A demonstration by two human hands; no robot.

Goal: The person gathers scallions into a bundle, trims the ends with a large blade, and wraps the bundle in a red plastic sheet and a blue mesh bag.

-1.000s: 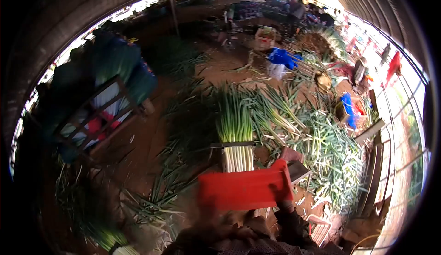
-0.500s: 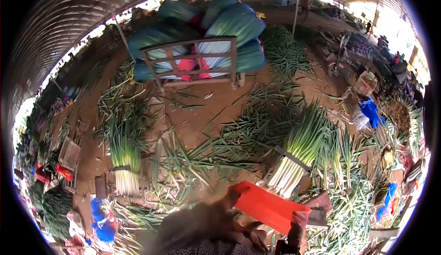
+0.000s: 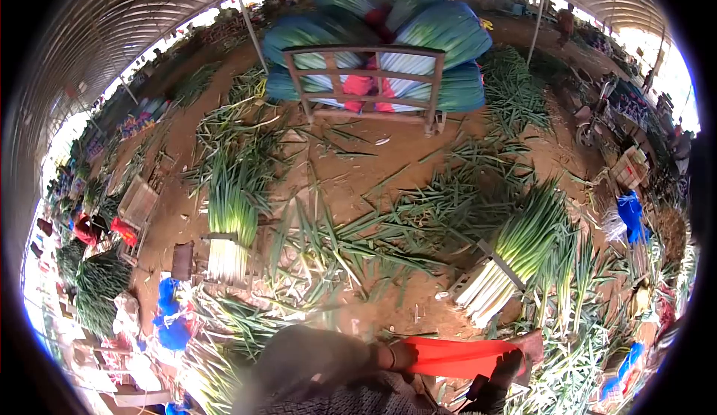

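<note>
A red sheet or bag [image 3: 455, 357] stretches between my two hands at the bottom of the view. My left hand [image 3: 403, 355] is closed on its left end. At its right end my right hand [image 3: 508, 366], dark and partly shadowed, is closed on the red material. A brown block-like seat or box [image 3: 532, 346] lies just beyond the right end. Above it, a bundle of green onions [image 3: 504, 265] rests in a frame with a dark bar across it.
Another onion bundle [image 3: 230, 232] stands in a frame at left. A cart [image 3: 366, 116] bears large wrapped bundles [image 3: 441, 34] at the top. Loose leaves [image 3: 426, 213] litter the ground. Blue bags [image 3: 172, 333] lie at lower left. A person [image 3: 565, 25] is far off.
The view has turned left, so the scene sits further right. The red material, slanted before, is now nearly level and narrower, drawn between my hands.
</note>
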